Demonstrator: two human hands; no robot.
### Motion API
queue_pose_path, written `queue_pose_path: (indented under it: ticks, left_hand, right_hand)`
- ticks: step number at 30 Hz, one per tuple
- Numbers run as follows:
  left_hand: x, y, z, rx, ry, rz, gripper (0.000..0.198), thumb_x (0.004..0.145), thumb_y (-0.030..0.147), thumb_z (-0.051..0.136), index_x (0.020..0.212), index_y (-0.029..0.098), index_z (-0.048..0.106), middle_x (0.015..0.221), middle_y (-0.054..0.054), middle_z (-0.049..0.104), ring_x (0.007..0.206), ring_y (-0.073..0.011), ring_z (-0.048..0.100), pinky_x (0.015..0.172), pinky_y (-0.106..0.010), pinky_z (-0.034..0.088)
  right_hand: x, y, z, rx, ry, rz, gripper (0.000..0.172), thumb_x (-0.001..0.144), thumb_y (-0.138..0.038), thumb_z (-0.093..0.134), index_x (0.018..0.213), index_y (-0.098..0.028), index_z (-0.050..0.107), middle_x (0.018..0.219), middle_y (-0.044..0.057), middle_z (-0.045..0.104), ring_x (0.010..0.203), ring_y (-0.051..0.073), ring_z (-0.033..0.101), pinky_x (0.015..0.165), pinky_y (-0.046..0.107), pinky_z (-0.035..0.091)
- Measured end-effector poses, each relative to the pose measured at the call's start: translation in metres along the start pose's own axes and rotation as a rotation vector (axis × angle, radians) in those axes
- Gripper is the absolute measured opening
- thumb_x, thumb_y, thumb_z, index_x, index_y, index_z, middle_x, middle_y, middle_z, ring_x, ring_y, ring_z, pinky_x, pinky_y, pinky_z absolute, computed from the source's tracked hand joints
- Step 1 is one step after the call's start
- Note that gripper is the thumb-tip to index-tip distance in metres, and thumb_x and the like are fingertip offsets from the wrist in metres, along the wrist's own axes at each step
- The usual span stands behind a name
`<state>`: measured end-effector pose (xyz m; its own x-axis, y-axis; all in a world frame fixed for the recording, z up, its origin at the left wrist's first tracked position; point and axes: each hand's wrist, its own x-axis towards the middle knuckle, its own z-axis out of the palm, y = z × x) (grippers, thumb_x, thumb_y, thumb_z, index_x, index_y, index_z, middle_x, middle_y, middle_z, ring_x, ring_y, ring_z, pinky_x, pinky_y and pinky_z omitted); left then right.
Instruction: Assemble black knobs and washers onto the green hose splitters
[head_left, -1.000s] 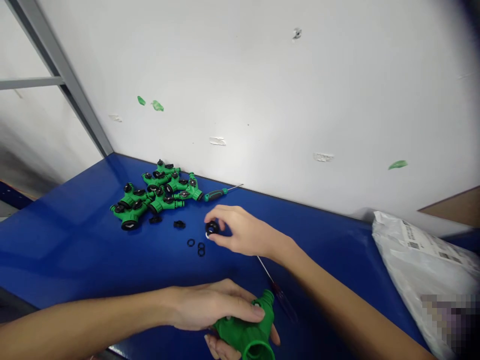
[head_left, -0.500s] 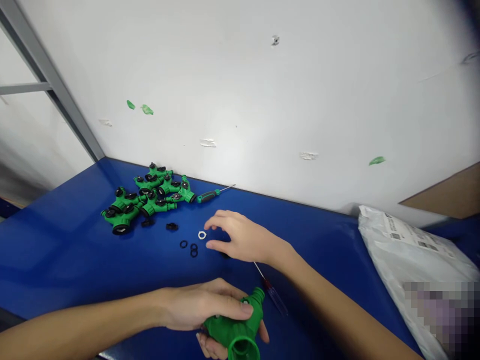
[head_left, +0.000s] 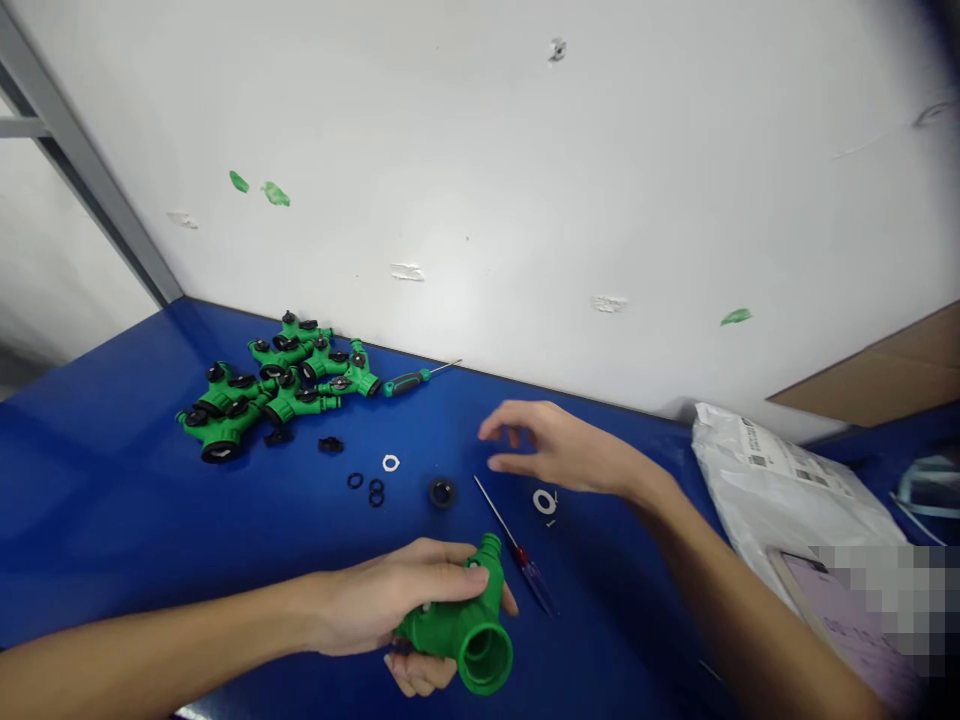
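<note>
My left hand point(head_left: 405, 605) is wrapped round a green Y-shaped fitting point(head_left: 484, 625), its wide open mouth facing me. Above the table to the right, my right hand point(head_left: 555, 445) hangs with fingers curved apart and nothing between them. Below it lie a white ring point(head_left: 544, 502) with small screws beside it and a screwdriver with a red and clear handle point(head_left: 532, 575). A thick black ring point(head_left: 442, 491) sits left of the screwdriver tip. Further left are a white hexagonal ring point(head_left: 391, 463), thin black rings point(head_left: 376, 492) and a black knob point(head_left: 331, 444).
Several green fittings with black knobs point(head_left: 225, 425) are grouped at the back left. A green and black screwdriver point(head_left: 409, 383) lies near the white wall point(head_left: 480, 200). At the right are a white plastic package point(head_left: 757, 500), a phone point(head_left: 840, 620) and cardboard point(head_left: 877, 380).
My right hand has moved right, away from the white hexagonal ring, uncovering the thick black ring and the white ring. My left hand still holds the fitting, its mouth now tilted up more. The view has shifted.
</note>
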<state>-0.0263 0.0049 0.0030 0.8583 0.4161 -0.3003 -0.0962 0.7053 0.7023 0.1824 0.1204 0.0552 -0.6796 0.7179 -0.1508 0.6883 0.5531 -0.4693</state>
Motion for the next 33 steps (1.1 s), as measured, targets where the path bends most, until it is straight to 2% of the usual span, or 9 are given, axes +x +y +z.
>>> queue_pose_path:
  ticks: [3, 5, 8, 13, 16, 19, 23, 28, 33]
  left_hand:
    - [0.002, -0.002, -0.001, -0.042, 0.058, -0.031, 0.037, 0.092, 0.060, 0.049, 0.107, 0.026, 0.046, 0.041, 0.010, 0.041, 0.036, -0.0086, 0.026, 0.038, -0.019, 0.022]
    - [0.002, -0.002, -0.002, -0.050, 0.084, -0.043, 0.039, 0.093, 0.061, 0.045, 0.110, 0.027, 0.043, 0.042, 0.010, 0.042, 0.037, -0.0088, 0.026, 0.039, -0.019, 0.021]
    - [0.001, -0.001, -0.002, -0.044, 0.104, -0.048, 0.037, 0.094, 0.060, 0.043, 0.111, 0.027, 0.041, 0.043, 0.010, 0.041, 0.038, -0.0086, 0.026, 0.040, -0.020, 0.020]
    - [-0.002, 0.001, 0.002, -0.037, 0.129, -0.050, 0.042, 0.095, 0.060, 0.042, 0.118, 0.026, 0.040, 0.045, 0.010, 0.041, 0.039, -0.0077, 0.024, 0.041, -0.021, 0.019]
    - [-0.003, 0.000, 0.004, -0.049, 0.177, -0.020, 0.051, 0.093, 0.063, 0.043, 0.128, 0.026, 0.036, 0.046, 0.010, 0.041, 0.040, -0.0083, 0.025, 0.042, -0.021, 0.020]
    - [-0.002, 0.000, 0.004, -0.056, 0.240, 0.025, 0.055, 0.094, 0.062, 0.041, 0.134, 0.025, 0.032, 0.045, 0.011, 0.040, 0.040, -0.0087, 0.024, 0.043, -0.022, 0.020]
    - [-0.001, 0.000, 0.004, -0.076, 0.269, 0.051, 0.052, 0.097, 0.059, 0.037, 0.135, 0.024, 0.032, 0.045, 0.010, 0.041, 0.040, -0.0088, 0.024, 0.043, -0.022, 0.020]
    - [-0.001, 0.000, 0.005, -0.087, 0.271, 0.046, 0.048, 0.098, 0.057, 0.035, 0.134, 0.024, 0.034, 0.045, 0.010, 0.042, 0.039, -0.0087, 0.025, 0.043, -0.022, 0.021]
    - [0.001, 0.000, 0.004, -0.100, 0.273, 0.050, 0.046, 0.099, 0.056, 0.034, 0.131, 0.024, 0.037, 0.046, 0.009, 0.042, 0.039, -0.0091, 0.027, 0.042, -0.021, 0.022]
  right_hand:
    - [-0.030, 0.020, -0.001, 0.003, -0.069, 0.135, 0.030, 0.074, -0.030, 0.076, 0.101, -0.018, 0.071, 0.089, 0.006, 0.066, 0.079, 0.022, 0.061, 0.067, 0.032, 0.048]
    - [-0.042, 0.026, 0.007, 0.016, -0.071, 0.167, 0.019, 0.075, -0.027, 0.073, 0.093, -0.019, 0.072, 0.086, 0.005, 0.064, 0.078, 0.021, 0.060, 0.066, 0.031, 0.047]
    - [-0.049, 0.027, 0.019, 0.066, -0.023, 0.165, 0.005, 0.080, -0.024, 0.067, 0.079, -0.019, 0.069, 0.082, 0.004, 0.062, 0.073, 0.018, 0.057, 0.066, 0.030, 0.045]
    - [-0.056, 0.024, 0.030, 0.212, 0.114, 0.169, 0.013, 0.085, -0.029, 0.064, 0.080, -0.018, 0.065, 0.074, 0.002, 0.062, 0.063, 0.014, 0.055, 0.061, 0.028, 0.045]
    - [-0.063, 0.017, 0.039, 0.326, 0.224, 0.167, 0.018, 0.086, -0.035, 0.065, 0.083, -0.017, 0.067, 0.078, 0.002, 0.064, 0.065, 0.013, 0.057, 0.063, 0.028, 0.048]
    - [-0.068, 0.002, 0.052, 0.701, 0.346, 0.105, 0.022, 0.081, -0.038, 0.074, 0.084, -0.017, 0.072, 0.080, 0.002, 0.065, 0.065, 0.012, 0.059, 0.061, 0.027, 0.051]
    - [-0.068, -0.020, 0.068, 1.146, 0.394, -0.039, 0.010, 0.077, -0.027, 0.081, 0.082, -0.019, 0.078, 0.077, 0.001, 0.066, 0.055, 0.009, 0.059, 0.053, 0.024, 0.052]
    - [-0.068, -0.034, 0.076, 1.317, 0.491, -0.101, 0.007, 0.075, -0.020, 0.082, 0.082, -0.021, 0.080, 0.073, 0.001, 0.068, 0.052, 0.009, 0.062, 0.050, 0.022, 0.054]
    - [-0.070, -0.044, 0.080, 1.349, 0.465, -0.067, 0.004, 0.077, -0.020, 0.081, 0.081, -0.020, 0.079, 0.067, 0.001, 0.070, 0.053, 0.010, 0.066, 0.051, 0.021, 0.057]
